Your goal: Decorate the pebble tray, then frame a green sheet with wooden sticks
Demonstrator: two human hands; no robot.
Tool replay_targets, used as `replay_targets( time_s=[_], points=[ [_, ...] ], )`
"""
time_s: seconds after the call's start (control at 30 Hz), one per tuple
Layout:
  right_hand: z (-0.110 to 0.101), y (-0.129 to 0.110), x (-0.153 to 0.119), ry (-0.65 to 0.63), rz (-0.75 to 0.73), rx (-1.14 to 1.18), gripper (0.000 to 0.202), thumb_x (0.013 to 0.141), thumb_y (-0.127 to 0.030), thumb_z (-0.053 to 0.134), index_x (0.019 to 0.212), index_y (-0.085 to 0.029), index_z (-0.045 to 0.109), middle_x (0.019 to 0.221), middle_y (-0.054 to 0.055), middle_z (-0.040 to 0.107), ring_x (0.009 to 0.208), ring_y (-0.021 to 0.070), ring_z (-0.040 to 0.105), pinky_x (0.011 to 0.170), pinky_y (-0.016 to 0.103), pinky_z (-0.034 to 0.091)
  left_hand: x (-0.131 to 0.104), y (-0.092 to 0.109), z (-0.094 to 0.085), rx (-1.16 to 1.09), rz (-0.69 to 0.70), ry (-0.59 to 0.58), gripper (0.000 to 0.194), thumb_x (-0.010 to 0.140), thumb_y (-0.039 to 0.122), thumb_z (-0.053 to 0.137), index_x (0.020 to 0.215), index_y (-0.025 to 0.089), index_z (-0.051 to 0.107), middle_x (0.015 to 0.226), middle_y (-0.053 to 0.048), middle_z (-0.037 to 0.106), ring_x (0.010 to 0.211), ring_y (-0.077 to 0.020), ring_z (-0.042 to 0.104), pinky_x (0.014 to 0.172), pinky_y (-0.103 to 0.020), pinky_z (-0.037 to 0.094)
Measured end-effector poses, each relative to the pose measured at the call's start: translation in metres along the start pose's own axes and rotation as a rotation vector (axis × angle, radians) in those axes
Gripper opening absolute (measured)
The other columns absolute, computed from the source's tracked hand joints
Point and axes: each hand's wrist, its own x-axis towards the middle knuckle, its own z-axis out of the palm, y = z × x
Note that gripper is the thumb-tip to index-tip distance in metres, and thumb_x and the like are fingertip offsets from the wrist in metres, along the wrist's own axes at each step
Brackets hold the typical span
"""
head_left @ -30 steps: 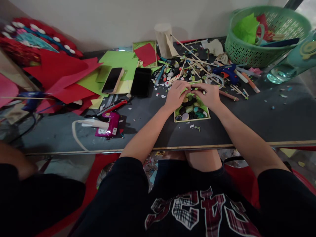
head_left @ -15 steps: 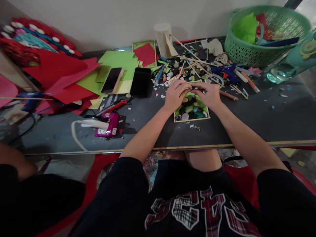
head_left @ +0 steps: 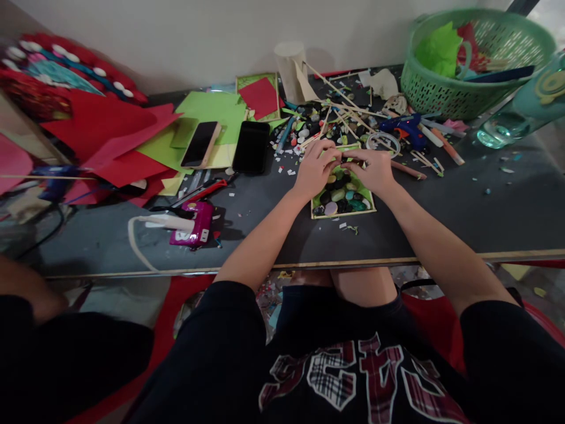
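A green square panel (head_left: pixel 362 193) with a thin stick border lies on the dark table, and smooth stones (head_left: pixel 338 195) in black, green and pale tones cover much of it. Above its far part, my left hand (head_left: pixel 316 168) and my right hand (head_left: pixel 371 169) meet with bent fingers, fingertips pinched close together. Something small and dark shows between the fingertips, too small to name. The hands hide part of the panel's upper half.
Behind the hands lie loose stones and sticks (head_left: pixel 348 115). A blue glue gun (head_left: pixel 408 129), green basket (head_left: pixel 468 97) and bottle (head_left: pixel 507 121) stand right. Two phones (head_left: pixel 251 147), coloured paper (head_left: pixel 119 129) and a purple socket block (head_left: pixel 198 224) lie left. Another person's arm (head_left: pixel 26 288) shows lower left.
The fingers of both hands have shifted very slightly over the panel. Everything else looks the same.
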Motion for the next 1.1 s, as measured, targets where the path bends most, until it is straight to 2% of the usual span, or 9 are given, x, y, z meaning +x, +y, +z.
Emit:
replay_targets(
  time_s=[0.27,0.4,0.5,0.57,0.67,0.77,0.83,0.93,1.1],
  points=[
    [0.006,0.005,0.001,0.052,0.068,0.16,0.025,0.082,-0.027,0.074,0.106,-0.022,0.081,0.094,0.003,0.081,0.069,0.0191,0.073,0.072,0.037,0.063,0.002,0.006,-0.001,-0.004,-0.037,0.044,0.05,0.108,0.054,0.014,0.102,0.029,0.057,0.102,-0.009,0.065,0.11,-0.0245,0.066,0.097,-0.048,0.056],
    [0.004,0.013,0.003,0.089,0.06,0.163,0.023,0.082,-0.026,0.075,0.105,-0.021,0.081,0.094,0.005,0.08,0.082,0.0224,0.076,0.078,0.039,0.064,-0.004,-0.013,-0.003,-0.046,-0.194,0.154,0.05,0.108,0.056,0.014,0.117,0.029,0.054,0.104,-0.009,0.067,0.107,-0.0227,0.068,0.097,-0.045,0.056],
    [0.004,0.015,0.004,0.082,0.069,0.175,0.024,0.083,-0.025,0.077,0.106,-0.022,0.08,0.098,0.005,0.08,0.092,0.0246,0.077,0.084,0.04,0.065,-0.01,-0.034,-0.003,-0.033,-0.3,0.269,0.053,0.106,0.062,0.021,0.132,0.028,0.052,0.119,-0.012,0.069,0.12,-0.0262,0.064,0.107,-0.048,0.052],
    [0.004,0.014,0.004,0.073,0.072,0.19,0.024,0.083,-0.025,0.077,0.107,-0.021,0.079,0.1,0.006,0.08,0.095,0.0254,0.077,0.086,0.041,0.064,-0.011,-0.039,-0.003,-0.025,-0.324,0.298,0.057,0.103,0.067,0.03,0.136,0.027,0.053,0.13,-0.014,0.067,0.129,-0.0288,0.06,0.112,-0.051,0.048],
    [0.004,0.01,0.003,0.062,0.059,0.192,0.024,0.082,-0.024,0.079,0.106,-0.021,0.08,0.1,0.007,0.08,0.093,0.0246,0.077,0.087,0.041,0.064,-0.007,-0.027,-0.004,-0.096,-0.317,0.174,0.055,0.103,0.066,0.035,0.132,0.028,0.061,0.134,-0.012,0.069,0.128,-0.0261,0.063,0.109,-0.046,0.052],
    [0.003,0.007,0.003,0.058,0.053,0.174,0.024,0.08,-0.026,0.08,0.104,-0.021,0.08,0.098,0.005,0.081,0.088,0.0228,0.077,0.084,0.039,0.064,-0.001,-0.006,-0.003,-0.289,-0.336,-0.008,0.059,0.102,0.069,0.036,0.123,0.026,0.071,0.124,-0.01,0.076,0.113,-0.0228,0.072,0.094,-0.038,0.059],
    [0.003,0.007,0.003,0.057,0.056,0.179,0.025,0.079,-0.026,0.079,0.103,-0.021,0.081,0.098,0.005,0.081,0.087,0.0224,0.076,0.082,0.038,0.064,0.001,0.001,-0.001,-0.384,-0.355,-0.075,0.062,0.098,0.073,0.043,0.118,0.024,0.075,0.118,-0.009,0.079,0.102,-0.0217,0.075,0.084,-0.035,0.061],
    [0.003,0.008,0.003,0.039,0.065,0.187,0.027,0.078,-0.028,0.08,0.104,-0.021,0.081,0.098,0.005,0.081,0.084,0.0221,0.075,0.079,0.038,0.064,0.001,0.001,0.001,-0.45,-0.404,-0.093,0.059,0.094,0.072,0.053,0.114,0.023,0.078,0.112,-0.009,0.08,0.097,-0.0215,0.076,0.079,-0.033,0.06],
    [0.002,0.008,0.004,0.017,0.086,0.183,0.028,0.078,-0.027,0.08,0.105,-0.021,0.079,0.098,0.006,0.08,0.091,0.0252,0.075,0.083,0.041,0.063,0.0,0.001,-0.004,-0.456,-0.418,-0.073,0.043,0.093,0.058,0.067,0.113,0.022,0.079,0.115,-0.009,0.08,0.108,-0.0215,0.074,0.094,-0.033,0.058]
  ],
)
